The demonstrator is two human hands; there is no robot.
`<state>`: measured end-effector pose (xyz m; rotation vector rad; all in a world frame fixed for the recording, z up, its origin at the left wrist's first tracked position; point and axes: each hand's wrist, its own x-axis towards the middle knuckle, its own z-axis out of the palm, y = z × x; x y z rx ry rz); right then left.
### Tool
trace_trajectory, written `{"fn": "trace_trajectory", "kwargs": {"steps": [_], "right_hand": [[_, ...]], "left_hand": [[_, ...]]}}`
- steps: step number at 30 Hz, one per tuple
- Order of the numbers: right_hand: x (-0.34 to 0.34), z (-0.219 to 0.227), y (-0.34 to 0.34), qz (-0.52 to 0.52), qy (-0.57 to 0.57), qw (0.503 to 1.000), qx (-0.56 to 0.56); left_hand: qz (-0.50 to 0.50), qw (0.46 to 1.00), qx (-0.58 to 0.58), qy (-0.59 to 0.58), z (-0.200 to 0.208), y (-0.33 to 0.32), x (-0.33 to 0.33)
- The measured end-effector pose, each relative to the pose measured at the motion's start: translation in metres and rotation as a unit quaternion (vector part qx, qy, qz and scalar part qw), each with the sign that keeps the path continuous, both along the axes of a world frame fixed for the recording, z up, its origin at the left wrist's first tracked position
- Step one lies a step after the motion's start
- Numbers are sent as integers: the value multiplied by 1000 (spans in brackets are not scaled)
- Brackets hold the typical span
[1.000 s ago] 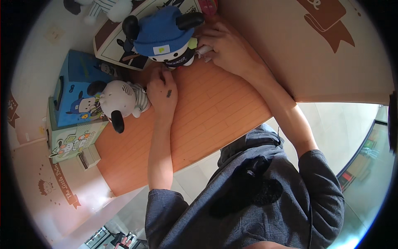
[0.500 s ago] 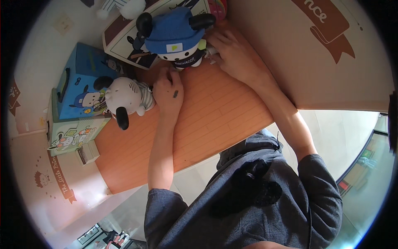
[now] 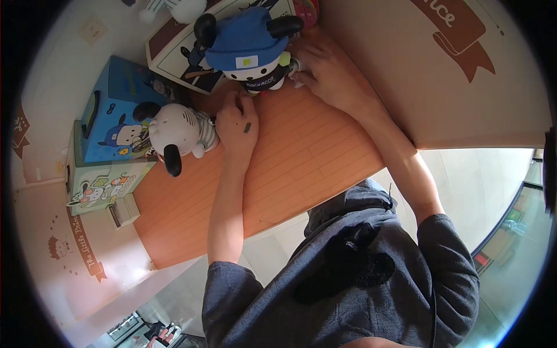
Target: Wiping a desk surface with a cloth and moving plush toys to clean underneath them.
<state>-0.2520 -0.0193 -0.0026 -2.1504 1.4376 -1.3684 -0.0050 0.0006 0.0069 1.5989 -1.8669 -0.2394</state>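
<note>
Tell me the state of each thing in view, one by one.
Hatted figure, upright, blue hat on.
Striped figure, lying down.
Blue box, looks closed.
Green box, partly hidden, lid unclear.
Pale wad, crumpled.
Right hand, bent beside the wad.
Left hand, curled over the wooden surface.

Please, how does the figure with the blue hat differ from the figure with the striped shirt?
The hatted figure wears a knitted hat; the striped figure has a bare head. The hatted figure has a dark top, while the striped figure has a grey and white top. In the picture, the hatted figure's head points toward the top edge, the striped figure's toward the left. Both have black ears and white faces or heads.
</note>
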Motion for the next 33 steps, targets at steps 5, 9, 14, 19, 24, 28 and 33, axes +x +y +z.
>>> {"fn": "trace_trajectory", "kwargs": {"steps": [5, 9, 14, 19, 24, 28, 33], "right_hand": [[-6, 6, 1, 16, 33, 999, 36], [-4, 10, 5, 2, 32, 998, 62], [0, 1, 3, -6, -11, 999, 37], [1, 12, 10, -4, -64, 992, 110], [-2, 12, 12, 16, -75, 993, 84], [-2, 9, 10, 3, -31, 997, 65], [-2, 9, 2, 17, -6, 997, 80]], "left_hand": [[-3, 1000, 3, 3, 1, 1, 0], [-3, 1000, 7, 4, -1, 0, 2], [-6, 1000, -1, -1, -3, 0, 1], [-2, 1000, 3, 5, 2, 3, -2], [-1, 1000, 18, 18, 3, 4, -3], [-8, 1000, -3, 17, 2, 0, -4], [0, 1000, -29, -6, -7, 2, 7]]}}
